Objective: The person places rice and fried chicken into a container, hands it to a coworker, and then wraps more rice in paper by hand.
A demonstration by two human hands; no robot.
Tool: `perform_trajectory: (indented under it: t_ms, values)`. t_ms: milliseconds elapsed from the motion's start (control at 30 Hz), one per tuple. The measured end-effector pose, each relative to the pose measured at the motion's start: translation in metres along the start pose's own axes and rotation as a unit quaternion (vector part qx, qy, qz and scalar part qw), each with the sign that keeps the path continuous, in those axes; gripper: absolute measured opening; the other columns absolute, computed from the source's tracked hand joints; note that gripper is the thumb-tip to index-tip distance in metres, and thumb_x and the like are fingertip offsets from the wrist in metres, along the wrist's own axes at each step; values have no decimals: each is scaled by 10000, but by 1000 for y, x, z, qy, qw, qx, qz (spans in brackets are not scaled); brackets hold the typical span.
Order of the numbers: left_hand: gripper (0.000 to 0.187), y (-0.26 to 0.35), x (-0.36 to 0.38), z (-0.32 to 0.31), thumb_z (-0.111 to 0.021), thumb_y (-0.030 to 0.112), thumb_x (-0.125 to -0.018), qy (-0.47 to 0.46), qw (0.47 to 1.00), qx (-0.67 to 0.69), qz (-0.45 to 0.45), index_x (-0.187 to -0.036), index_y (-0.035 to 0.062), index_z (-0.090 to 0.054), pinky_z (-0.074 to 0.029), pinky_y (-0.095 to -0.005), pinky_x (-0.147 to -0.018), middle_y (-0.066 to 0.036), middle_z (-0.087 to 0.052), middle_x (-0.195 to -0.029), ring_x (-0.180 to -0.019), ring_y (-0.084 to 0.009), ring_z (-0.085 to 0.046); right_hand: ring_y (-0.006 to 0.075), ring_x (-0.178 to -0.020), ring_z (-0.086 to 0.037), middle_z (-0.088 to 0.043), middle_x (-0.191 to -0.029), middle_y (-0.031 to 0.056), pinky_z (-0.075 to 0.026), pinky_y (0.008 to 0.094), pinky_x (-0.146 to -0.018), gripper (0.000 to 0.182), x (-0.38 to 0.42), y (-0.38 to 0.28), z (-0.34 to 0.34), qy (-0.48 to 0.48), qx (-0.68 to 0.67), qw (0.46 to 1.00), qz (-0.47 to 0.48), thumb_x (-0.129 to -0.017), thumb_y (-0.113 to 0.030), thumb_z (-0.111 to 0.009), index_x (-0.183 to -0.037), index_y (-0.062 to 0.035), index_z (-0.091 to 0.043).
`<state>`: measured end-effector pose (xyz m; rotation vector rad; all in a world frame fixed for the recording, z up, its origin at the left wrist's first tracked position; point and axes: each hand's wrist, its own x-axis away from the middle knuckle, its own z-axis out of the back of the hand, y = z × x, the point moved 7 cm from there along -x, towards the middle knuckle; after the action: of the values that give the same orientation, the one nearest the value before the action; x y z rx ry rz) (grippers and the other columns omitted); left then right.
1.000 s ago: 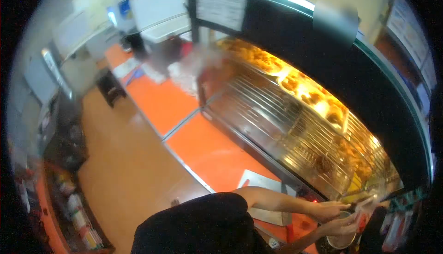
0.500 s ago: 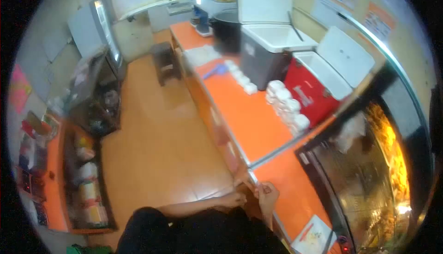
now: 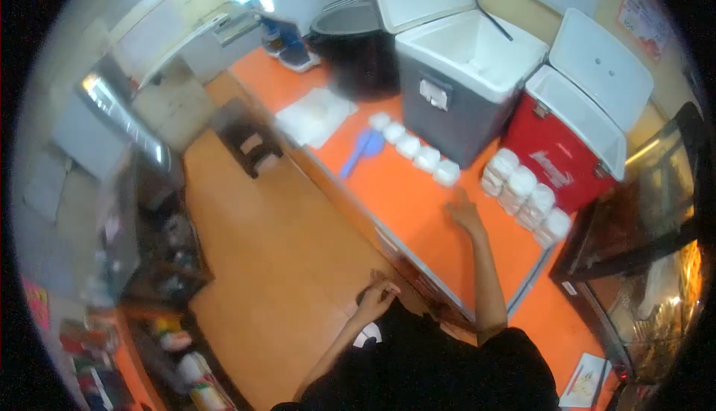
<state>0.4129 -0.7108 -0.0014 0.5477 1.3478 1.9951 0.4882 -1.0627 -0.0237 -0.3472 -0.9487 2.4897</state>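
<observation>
My right hand (image 3: 465, 213) is stretched out over the orange counter (image 3: 418, 209), fingers spread and holding nothing, close to a row of small white lidded cups (image 3: 415, 150). Stacks of white lidded tubs (image 3: 526, 191) stand just to its right. My left hand (image 3: 377, 297) is low by the counter's front edge with the fingers curled; whether it holds anything cannot be made out.
A grey cooler (image 3: 462, 75) and a red cooler (image 3: 570, 139) stand open at the back of the counter. A blue scoop (image 3: 358, 150) and white cloth (image 3: 315, 115) lie further left. A glass warming case (image 3: 649, 262) is at right; a stool (image 3: 246, 139) and shelves (image 3: 160, 262) line the floor.
The view has swung from the warming case to the coolers. My right hand left the counter edge and reached out over the counter toward the white cups; the left stayed low.
</observation>
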Motion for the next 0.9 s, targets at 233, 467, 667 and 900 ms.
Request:
perform_trajectory:
  t_ms: [233,467,667,900]
  values:
    - [160,9,-166,81,-595,79,-874,-159,979,-125,5,-1030,54,-619,-506,-406,-762,-147,-644,-1015,-917,-315,-629,579,-1214,-322,-361,-1354,337,-338,687,-951,663,-93,-16,-25,13,52,975,-215,-786,-419,-657,-1372,-300,-370]
    - [526,46,-361,60,-641,127,-826,-142,942,-197,-230,-1312,50,-456,-374,-478,-1020,-212,-470,-1336,-1249,-399,-438,533,-1249,-302,-371,-1342,290,-405,617,-914,645,-37,-83,4,-31,149,957,-246,-709,-326,-758,-1275,-270,-455]
    - [751,22,-422,-1,-677,110,-715,-237,870,-364,-234,-1379,-42,-361,-286,-554,-1074,-308,-388,-1346,-1258,-466,-374,284,-1078,-568,-589,-1122,112,-484,374,-905,606,-31,-154,95,-204,-201,944,-162,-689,-172,-792,-1245,-147,-554]
    - [891,1,-411,-33,-764,232,-652,-349,850,-311,-244,-1391,-34,-342,-355,-518,-1029,-253,-342,-1375,-1219,-437,-414,252,-1112,-560,-577,-1189,100,-447,363,-939,780,-152,-312,315,-81,-110,989,-59,-613,-119,-807,-1311,-83,-462]
